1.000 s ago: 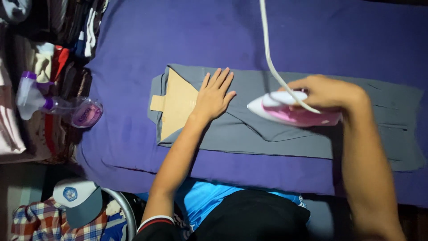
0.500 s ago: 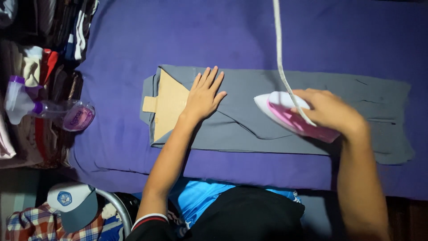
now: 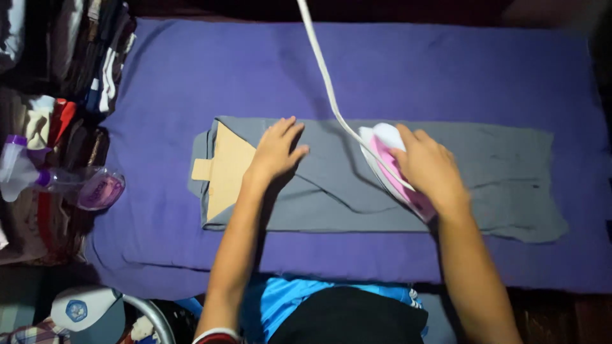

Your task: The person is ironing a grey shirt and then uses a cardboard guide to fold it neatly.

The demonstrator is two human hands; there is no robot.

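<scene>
Logged: purple cloth-covered desk (image 3: 446, 70) bearing folded grey trousers (image 3: 484, 178); my left hand (image 3: 275, 153) flat, open; right hand (image 3: 428, 167) gripping pink-white iron (image 3: 382, 159); clothes pile (image 3: 57, 83) leftward.

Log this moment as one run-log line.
left hand flat on grey trousers | right hand grips pink iron | purple cloth beneath

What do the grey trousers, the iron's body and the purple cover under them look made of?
Grey trousers: matte woven cloth, probably cotton blend; soft creases, tan lining at the waist. Iron: glossy white and pink plastic shell, seemingly; it shines under the right hand. Purple cover: soft dull fabric, faintly wrinkled.
</scene>
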